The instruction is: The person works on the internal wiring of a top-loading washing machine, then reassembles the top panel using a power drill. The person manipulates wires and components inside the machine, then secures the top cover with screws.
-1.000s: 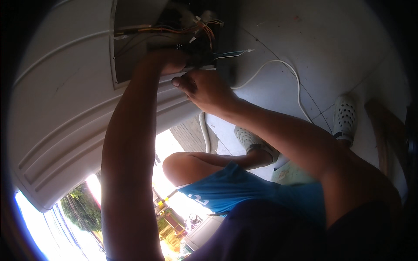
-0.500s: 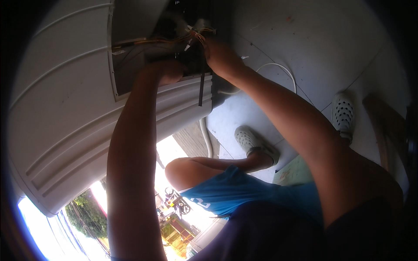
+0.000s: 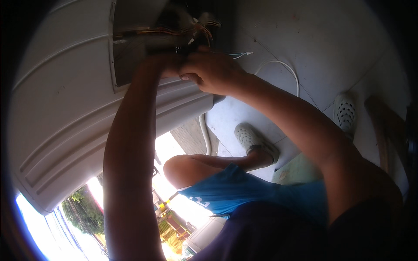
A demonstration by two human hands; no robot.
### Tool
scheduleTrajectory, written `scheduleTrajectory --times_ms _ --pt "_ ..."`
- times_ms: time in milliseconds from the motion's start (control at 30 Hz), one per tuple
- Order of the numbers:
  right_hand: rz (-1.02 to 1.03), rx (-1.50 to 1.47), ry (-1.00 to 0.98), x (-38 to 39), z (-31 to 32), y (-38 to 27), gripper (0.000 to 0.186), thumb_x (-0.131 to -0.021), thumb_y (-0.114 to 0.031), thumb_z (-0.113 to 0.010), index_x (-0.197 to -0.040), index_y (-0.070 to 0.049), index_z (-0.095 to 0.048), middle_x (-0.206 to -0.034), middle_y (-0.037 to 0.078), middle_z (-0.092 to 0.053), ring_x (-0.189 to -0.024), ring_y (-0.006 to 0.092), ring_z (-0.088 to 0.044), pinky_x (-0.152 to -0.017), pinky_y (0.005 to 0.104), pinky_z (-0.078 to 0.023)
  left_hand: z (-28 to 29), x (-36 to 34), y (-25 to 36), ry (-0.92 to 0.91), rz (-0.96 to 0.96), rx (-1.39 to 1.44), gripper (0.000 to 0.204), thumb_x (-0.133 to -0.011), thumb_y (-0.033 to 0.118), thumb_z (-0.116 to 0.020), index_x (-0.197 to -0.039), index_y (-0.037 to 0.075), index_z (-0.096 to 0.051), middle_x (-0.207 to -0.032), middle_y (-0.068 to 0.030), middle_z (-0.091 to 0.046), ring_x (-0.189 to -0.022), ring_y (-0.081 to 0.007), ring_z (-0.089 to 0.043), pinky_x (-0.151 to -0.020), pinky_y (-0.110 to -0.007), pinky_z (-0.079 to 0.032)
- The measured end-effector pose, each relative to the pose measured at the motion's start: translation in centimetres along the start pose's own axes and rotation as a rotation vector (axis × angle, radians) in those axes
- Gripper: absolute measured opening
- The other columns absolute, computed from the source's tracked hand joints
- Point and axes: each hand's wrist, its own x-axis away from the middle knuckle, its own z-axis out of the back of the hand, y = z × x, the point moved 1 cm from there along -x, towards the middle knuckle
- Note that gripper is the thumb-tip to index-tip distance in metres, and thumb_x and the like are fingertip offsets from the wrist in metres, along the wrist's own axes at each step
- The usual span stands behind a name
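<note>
"Appliance (image 3: 65, 93): one, white, ribbed. Location?"

"Ahead of the person and to the left, its dark opening (image 3: 126, 61) at the side nearest the hands."

"Contents of the opening?"

"Wires (image 3: 167, 31), orange and brown, bunched toward the appliance's right end, with pale connectors (image 3: 191, 41)."

"Hands?"

"Two, bare. The left hand (image 3: 167, 66) reaches into the appliance, fingers lost in shadow; cannot tell whether they grip anything. The right hand (image 3: 211, 71) is at the appliance's edge, fingers curled, thumb toward the left hand; anything pinched is hidden."

"Surroundings?"

"Right of the appliance: tiled floor (image 3: 270, 102), one white cord (image 3: 287, 67) in a loop, a pair of pale perforated shoes (image 3: 247, 135), worn. Just beside the appliance's near edge: one pale hose (image 3: 204, 132)."
</note>
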Motion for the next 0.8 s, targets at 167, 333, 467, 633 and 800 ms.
scheduleTrajectory --times_ms 167,333,467,633,800 --pt "0.103 -0.058 0.166 0.9 -0.7 1.2 0.014 -0.093 -0.017 -0.072 -0.107 -0.015 -0.073 -0.115 0.009 -0.064 -0.116 0.0285 -0.06 -0.096 0.0429 -0.053 -0.2 0.6 0.4 0.032 -0.039 0.016 0.056 -0.081 0.039 -0.075 -0.131 0.015 -0.069 -0.13 -0.0166 -0.07 -0.117 -0.0325 -0.066 -0.103 -0.045 -0.05" --pt "0.263 0.062 0.337 -0.4 0.2 3.9 0.024 -0.097 -0.021 -0.069 -0.119 -0.012 -0.069 -0.128 0.013 -0.06 -0.119 0.0323 -0.06 -0.099 0.0451 -0.052 -0.1 0.8 1.1 -0.005 0.013 0.017 0.057 -0.089 0.045 -0.068 -0.139 0.017 -0.063 -0.138 -0.0158 -0.065 -0.123 -0.0326 -0.063 -0.107 -0.044 -0.048" --pt "0.232 -0.002 0.323 -0.7 0.0 4.5 0.031 -0.1 -0.024 -0.066 -0.128 -0.012 -0.063 -0.129 0.013 -0.062 -0.116 0.0342 -0.063 -0.095 0.0467 -0.055 0.0 0.8 1.3 0.0 -0.049 -0.056 0.054 -0.092 0.044 -0.063 -0.139 0.018 -0.064 -0.14 -0.0147 -0.063 -0.124 -0.0329 -0.062 -0.107 -0.043 -0.049" --pt "0.159 -0.003 0.484 -1.7 -1.3 3.6 0.035 -0.103 -0.026 -0.061 -0.135 -0.012 -0.058 -0.094 0.015 -0.071 -0.088 0.0357 -0.072 -0.079 0.0466 -0.059 -0.3 -0.7 1.1 -0.067 -0.15 -0.24 0.052 -0.092 0.044 -0.063 -0.137 0.016 -0.066 -0.136 -0.0158 -0.066 -0.123 -0.0337 -0.063 -0.107 -0.044 -0.049" --pt "-0.344 -0.341 0.442 0.2 -2.5 7.0 0.027 -0.101 -0.018 -0.057 -0.125 -0.005 -0.058 -0.087 0.019 -0.07 -0.065 0.0343 -0.069 -0.066 0.0456 -0.057 -1.2 -2.2 0.3 -0.016 -0.062 -0.218 0.052 -0.095 0.046 -0.059 -0.134 0.012 -0.067 -0.133 -0.0169 -0.068 -0.119 -0.035 -0.066 -0.104 -0.045 -0.05"
